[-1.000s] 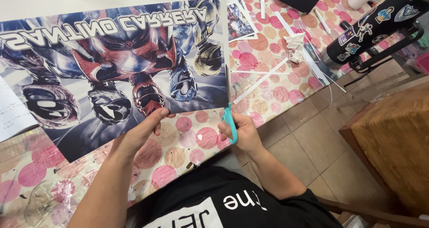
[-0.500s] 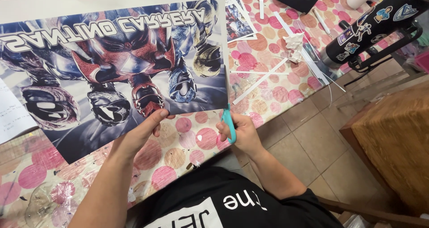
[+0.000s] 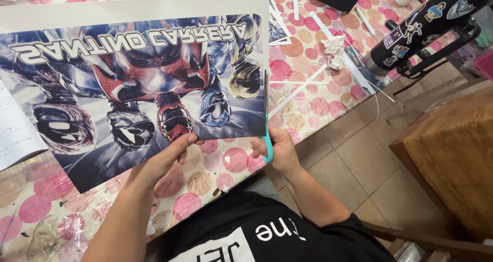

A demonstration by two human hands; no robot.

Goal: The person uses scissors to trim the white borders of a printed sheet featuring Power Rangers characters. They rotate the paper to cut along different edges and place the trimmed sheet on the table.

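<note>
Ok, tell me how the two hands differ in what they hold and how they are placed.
The left hand pinches the lower edge of the large printed poster; the right hand grips the teal-handled scissors. The left hand sits near the middle of the poster's bottom edge, the right hand at its right-hand corner, with the blades running up that side. Both are bare and held above the pink-dotted tablecloth.

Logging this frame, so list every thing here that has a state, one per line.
printed poster: held up by its lower edge, right side being trimmed
scissors: blades along poster's right edge
left hand: pinching poster
right hand: gripping scissors
black bottle: lying tilted
paper strips: cut, loose on tablecloth
</note>
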